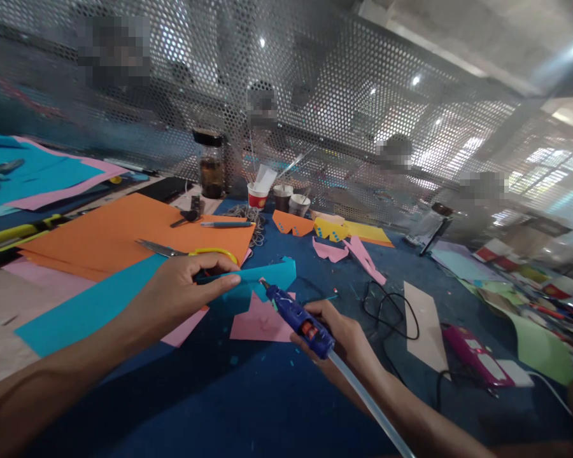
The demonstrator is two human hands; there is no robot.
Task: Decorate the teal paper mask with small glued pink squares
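My left hand (pixel 188 286) pinches a blue paper piece (pixel 277 273) between thumb and fingers, holding it above the table. In my right hand (pixel 337 327) is a blue glue gun (pixel 298 318), with a long clear glue stick (pixel 370 404) poking out of its back. The gun's nozzle is at the lower edge of the blue piece; whether it touches I cannot tell. Below them lies a pink paper sheet (pixel 255 323) on the dark blue table (pixel 210 407). Yellow-handled scissors (pixel 172 250) rest behind my left hand on orange sheets (pixel 124 232).
Orange (pixel 292 224) and yellow cut-out shapes (pixel 329 229) stand at the back, near paper cups (pixel 258 196) and a dark jar (pixel 211 165). A black cord (pixel 386 305) coils at right, beside a magenta power strip (pixel 475 356). Behind rises a perforated metal screen (pixel 325 83).
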